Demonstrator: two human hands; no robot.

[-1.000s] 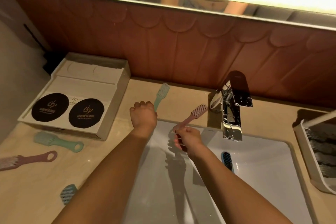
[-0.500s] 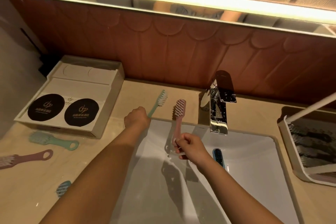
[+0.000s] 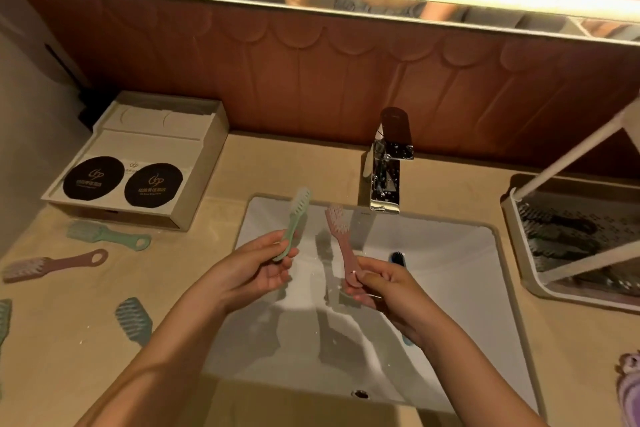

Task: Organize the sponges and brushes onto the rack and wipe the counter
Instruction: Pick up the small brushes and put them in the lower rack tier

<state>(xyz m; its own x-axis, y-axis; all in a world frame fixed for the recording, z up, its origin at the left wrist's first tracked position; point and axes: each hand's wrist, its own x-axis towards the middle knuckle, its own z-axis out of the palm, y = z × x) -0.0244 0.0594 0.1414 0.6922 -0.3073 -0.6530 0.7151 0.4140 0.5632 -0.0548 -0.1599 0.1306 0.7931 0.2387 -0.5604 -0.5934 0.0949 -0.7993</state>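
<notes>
Left hand (image 3: 258, 265): fingers closed on green brush (image 3: 293, 222) handle, bristle head pointing to 12 o'clock.
Right hand (image 3: 379, 282): pinched shut on pink brush (image 3: 341, 243) handle, head tilted to 11 o'clock.
Pose: both forearms reach in from 6 o'clock, hands held over sink (image 3: 450, 253).
Blue brush (image 3: 397, 258): in basin, at 1 o'clock of right hand.
Rack (image 3: 519, 236): 3 o'clock, on counter (image 3: 284, 163).
Open room: bare counter strip behind sink, left of faucet (image 3: 384, 180).

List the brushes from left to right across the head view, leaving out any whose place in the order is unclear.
Pink loop-handled brush on the counter → green loop-handled brush on the counter → teal brush head at the counter's near edge → green brush in the left hand → pink brush in the right hand → dark-bristled blue brush in the white sink.
</notes>
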